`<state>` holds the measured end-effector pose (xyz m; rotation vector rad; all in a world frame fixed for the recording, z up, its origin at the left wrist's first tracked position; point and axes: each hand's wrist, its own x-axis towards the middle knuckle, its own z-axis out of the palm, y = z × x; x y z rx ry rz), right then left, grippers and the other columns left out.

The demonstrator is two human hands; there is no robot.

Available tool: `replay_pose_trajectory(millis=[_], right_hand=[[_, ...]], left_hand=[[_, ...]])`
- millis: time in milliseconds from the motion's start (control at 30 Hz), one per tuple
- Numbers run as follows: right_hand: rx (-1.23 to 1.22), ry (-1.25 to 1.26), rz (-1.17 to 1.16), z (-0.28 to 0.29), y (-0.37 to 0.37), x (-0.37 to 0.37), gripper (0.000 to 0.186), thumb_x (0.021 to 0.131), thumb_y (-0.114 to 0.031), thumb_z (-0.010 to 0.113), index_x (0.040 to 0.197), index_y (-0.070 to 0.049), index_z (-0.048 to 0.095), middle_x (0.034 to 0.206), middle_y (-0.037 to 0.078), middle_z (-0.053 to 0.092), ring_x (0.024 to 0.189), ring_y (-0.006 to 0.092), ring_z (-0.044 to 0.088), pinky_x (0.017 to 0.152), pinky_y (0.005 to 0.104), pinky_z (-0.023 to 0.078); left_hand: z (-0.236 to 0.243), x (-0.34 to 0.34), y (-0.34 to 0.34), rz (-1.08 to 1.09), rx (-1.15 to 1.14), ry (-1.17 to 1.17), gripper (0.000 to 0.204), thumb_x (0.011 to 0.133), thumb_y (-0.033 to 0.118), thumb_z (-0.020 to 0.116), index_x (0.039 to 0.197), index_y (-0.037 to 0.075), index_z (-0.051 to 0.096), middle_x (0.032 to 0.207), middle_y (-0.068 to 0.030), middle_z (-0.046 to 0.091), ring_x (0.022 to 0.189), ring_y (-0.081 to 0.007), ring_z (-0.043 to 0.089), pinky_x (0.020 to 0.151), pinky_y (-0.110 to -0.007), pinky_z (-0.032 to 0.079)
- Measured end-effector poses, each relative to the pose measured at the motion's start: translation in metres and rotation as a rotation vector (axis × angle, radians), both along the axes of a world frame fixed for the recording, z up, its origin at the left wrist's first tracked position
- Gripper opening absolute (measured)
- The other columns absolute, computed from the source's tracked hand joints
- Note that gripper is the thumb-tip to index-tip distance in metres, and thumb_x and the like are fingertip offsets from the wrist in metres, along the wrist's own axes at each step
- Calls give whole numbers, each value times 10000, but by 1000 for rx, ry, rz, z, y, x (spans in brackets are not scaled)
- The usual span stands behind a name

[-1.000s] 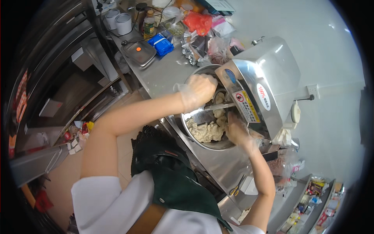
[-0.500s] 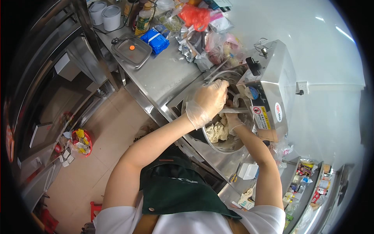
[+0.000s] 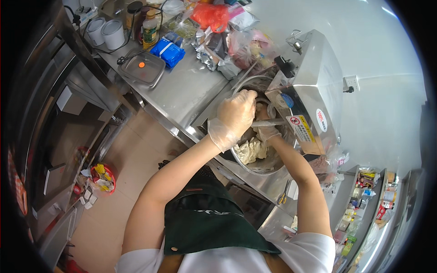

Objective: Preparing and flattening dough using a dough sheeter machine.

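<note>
the gloved left hand (image 3: 237, 110) curls over the left side of the bowl (image 3: 273, 161), perhaps to steady it; i cannot tell whether it grips anything. the right hand (image 3: 266, 131) passes beneath the metal bar (image 3: 269, 122) (fingers hidden, grip unclear), likely because the bar blocks the way. pale dough (image 3: 249, 151) lies in the bowl, below both hands.

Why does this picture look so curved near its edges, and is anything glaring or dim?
Head view: fisheye distortion bows the long grey shelves at right; head view: white streaks glare on the glossy pale wall; head view: the round steel bowl looks shadowy beneath the boxy silver mixer.
</note>
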<state>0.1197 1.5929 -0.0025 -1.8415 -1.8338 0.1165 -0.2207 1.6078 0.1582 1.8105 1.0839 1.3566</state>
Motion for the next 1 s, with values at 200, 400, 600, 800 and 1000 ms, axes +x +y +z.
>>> replay_pose_trajectory(millis=[200, 400, 600, 800, 1000], right_hand=[[-421, 99, -234, 74, -37, -8, 290, 891, -248, 584, 1099, -45, 598, 955, 108, 673, 891, 281, 647, 862, 383, 497], [-890, -673, 297, 166, -59, -127, 315, 832, -149, 549, 1130, -62, 604, 1120, 153, 637, 943, 321, 657, 865, 433, 498], [-404, -465, 14, 57, -32, -32, 315, 794, -103, 628, 1109, -89, 611, 1095, 185, 631, 1019, 362, 597, 880, 448, 472], [-268, -432, 219, 70, -14, -74, 225, 836, -125, 599, 1057, -90, 617, 1067, 149, 622, 1007, 331, 574, 863, 445, 453], [-330, -383, 216, 58, 4, -71, 237, 842, -137, 586, 1073, -93, 616, 1088, 152, 619, 1028, 331, 571, 883, 442, 447]], left_hand=[[7, 3, 0, 0, 24, 18, 128, 864, 81, 572, 989, 75, 595, 919, -136, 665, 793, -351, 647, 672, -431, 532], [2, 4, -1, 44, 20, -34, 119, 854, 79, 590, 970, 81, 615, 899, -122, 668, 782, -339, 649, 663, -414, 531], [9, 13, 1, 31, 86, 8, 102, 848, 74, 602, 947, 85, 625, 876, -96, 667, 749, -309, 655, 640, -393, 527], [8, 5, -3, 56, 0, 17, 104, 853, 63, 601, 951, 70, 635, 898, -111, 672, 769, -298, 661, 657, -369, 527], [10, 6, -2, 29, 27, -1, 121, 867, 91, 567, 982, 64, 591, 920, -121, 652, 795, -339, 639, 677, -426, 523]])
